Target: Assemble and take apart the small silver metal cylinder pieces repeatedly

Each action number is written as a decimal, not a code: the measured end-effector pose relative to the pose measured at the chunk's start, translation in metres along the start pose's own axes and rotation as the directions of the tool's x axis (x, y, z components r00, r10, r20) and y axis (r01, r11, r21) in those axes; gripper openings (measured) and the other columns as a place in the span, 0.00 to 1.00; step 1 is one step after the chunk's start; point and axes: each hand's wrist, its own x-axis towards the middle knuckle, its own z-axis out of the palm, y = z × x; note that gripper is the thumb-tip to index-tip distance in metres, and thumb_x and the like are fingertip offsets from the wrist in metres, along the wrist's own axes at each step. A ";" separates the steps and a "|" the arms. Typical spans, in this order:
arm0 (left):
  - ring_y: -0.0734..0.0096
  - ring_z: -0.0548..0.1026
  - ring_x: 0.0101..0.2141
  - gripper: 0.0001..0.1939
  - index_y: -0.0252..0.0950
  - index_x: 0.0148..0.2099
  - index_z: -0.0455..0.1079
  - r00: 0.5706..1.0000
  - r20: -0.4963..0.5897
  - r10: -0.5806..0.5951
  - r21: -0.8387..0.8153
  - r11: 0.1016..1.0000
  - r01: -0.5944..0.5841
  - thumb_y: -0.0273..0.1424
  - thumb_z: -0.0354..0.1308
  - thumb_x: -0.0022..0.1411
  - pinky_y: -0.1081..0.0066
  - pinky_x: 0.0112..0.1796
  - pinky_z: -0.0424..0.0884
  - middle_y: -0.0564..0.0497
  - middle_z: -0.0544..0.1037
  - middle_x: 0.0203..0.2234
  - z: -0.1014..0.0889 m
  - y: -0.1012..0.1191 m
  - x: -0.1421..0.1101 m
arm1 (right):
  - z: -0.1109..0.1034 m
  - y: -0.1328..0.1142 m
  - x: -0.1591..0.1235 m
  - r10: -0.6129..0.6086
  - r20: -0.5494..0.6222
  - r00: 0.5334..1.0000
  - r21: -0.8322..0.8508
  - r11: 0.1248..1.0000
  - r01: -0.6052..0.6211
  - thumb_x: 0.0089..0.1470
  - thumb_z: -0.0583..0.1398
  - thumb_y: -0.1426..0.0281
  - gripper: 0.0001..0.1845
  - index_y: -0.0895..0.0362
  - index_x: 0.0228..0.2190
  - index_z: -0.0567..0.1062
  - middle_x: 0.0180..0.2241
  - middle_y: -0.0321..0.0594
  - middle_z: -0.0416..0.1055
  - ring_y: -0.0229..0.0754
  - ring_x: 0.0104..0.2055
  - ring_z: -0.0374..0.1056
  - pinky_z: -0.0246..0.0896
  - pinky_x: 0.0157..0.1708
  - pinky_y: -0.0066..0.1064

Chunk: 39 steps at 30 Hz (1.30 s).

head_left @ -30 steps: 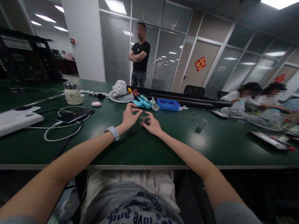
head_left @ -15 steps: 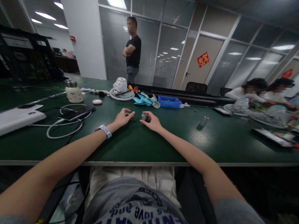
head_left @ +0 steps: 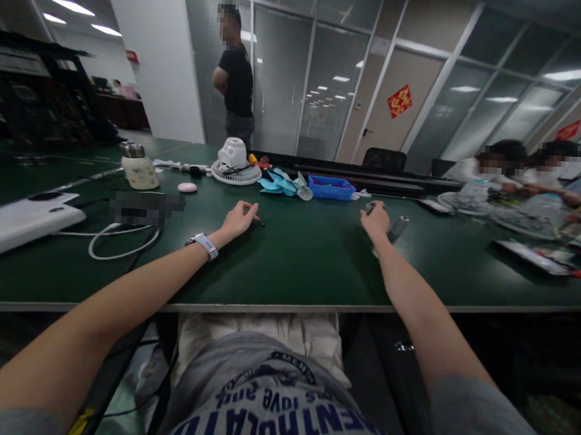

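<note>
My right hand (head_left: 377, 220) is over the right half of the green table (head_left: 297, 264), its fingers closed round a small silver metal cylinder (head_left: 370, 208) that mostly hides behind them. Just right of that hand, a similar silver cylinder (head_left: 401, 223) stands upright on the tabletop. My left hand (head_left: 238, 219) stays left of the middle with thumb and forefinger drawn together. Whatever may be between those fingertips is too small to make out. Beside them a tiny dark piece (head_left: 263, 224) lies on the table.
Along the back are a white fan (head_left: 234, 158), light-blue fan blades (head_left: 279, 183) and a blue basket (head_left: 330, 188). A bottle (head_left: 140, 167), white cable (head_left: 122, 232) and white device (head_left: 27, 224) occupy the left. People sit at the far right; one person (head_left: 237, 76) stands behind the table.
My right hand has carried its silver cylinder rightward, away from my left hand and close to the standing cylinder. My left hand has stayed about where it was. The standing person appears farther left.
</note>
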 end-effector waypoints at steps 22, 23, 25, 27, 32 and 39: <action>0.60 0.77 0.41 0.22 0.36 0.47 0.63 0.996 -0.080 -0.033 -0.010 0.999 0.032 0.49 0.43 0.66 0.65 0.43 0.67 0.43 0.81 0.39 0.000 0.001 -0.002 | 0.019 -0.116 -0.102 -0.781 0.160 0.603 0.221 0.624 0.749 0.62 0.53 0.58 0.23 0.56 0.53 0.73 0.54 0.46 0.69 0.46 0.56 0.63 0.54 0.56 0.39; 0.60 0.77 0.41 0.23 0.36 0.47 0.63 0.996 -0.079 -0.036 -0.013 0.999 0.035 0.49 0.43 0.66 0.65 0.43 0.67 0.43 0.81 0.39 0.000 0.002 -0.002 | 0.025 -0.129 -0.115 -0.817 0.190 0.544 0.269 0.576 0.772 0.62 0.53 0.56 0.24 0.55 0.53 0.73 0.55 0.45 0.69 0.46 0.57 0.63 0.55 0.56 0.39; 0.60 0.77 0.41 0.22 0.36 0.47 0.63 0.996 -0.078 -0.038 -0.007 0.999 0.038 0.49 0.43 0.66 0.65 0.43 0.67 0.43 0.81 0.38 0.000 0.002 -0.003 | 0.036 -0.147 -0.134 -0.839 0.233 0.493 0.310 0.544 0.780 0.61 0.54 0.54 0.25 0.53 0.53 0.73 0.56 0.44 0.68 0.48 0.58 0.62 0.56 0.56 0.41; 0.60 0.77 0.42 0.22 0.36 0.46 0.63 0.996 -0.080 -0.030 -0.002 1.000 0.030 0.49 0.43 0.66 0.65 0.44 0.67 0.43 0.81 0.39 0.000 0.002 -0.002 | 0.044 -0.159 -0.143 -0.827 0.269 0.494 0.314 0.560 0.766 0.60 0.54 0.53 0.25 0.51 0.52 0.74 0.56 0.43 0.68 0.48 0.57 0.63 0.58 0.54 0.41; 0.58 0.77 0.43 0.22 0.37 0.46 0.63 0.997 -0.068 -0.028 0.038 0.999 0.031 0.49 0.44 0.65 0.63 0.44 0.67 0.44 0.82 0.38 0.001 -0.001 0.002 | 0.048 -0.173 -0.144 -0.819 0.280 0.501 0.314 0.571 0.758 0.60 0.57 0.57 0.16 0.47 0.44 0.79 0.48 0.37 0.75 0.43 0.49 0.69 0.60 0.47 0.31; 0.60 0.77 0.41 0.23 0.37 0.46 0.63 0.999 -0.048 -0.015 0.010 1.000 0.016 0.51 0.43 0.64 0.64 0.44 0.67 0.43 0.81 0.39 0.003 -0.007 0.005 | -0.004 -0.095 -0.061 -0.664 0.000 0.748 -0.022 0.748 0.664 0.62 0.55 0.59 0.17 0.52 0.42 0.81 0.41 0.44 0.78 0.45 0.43 0.70 0.56 0.43 0.34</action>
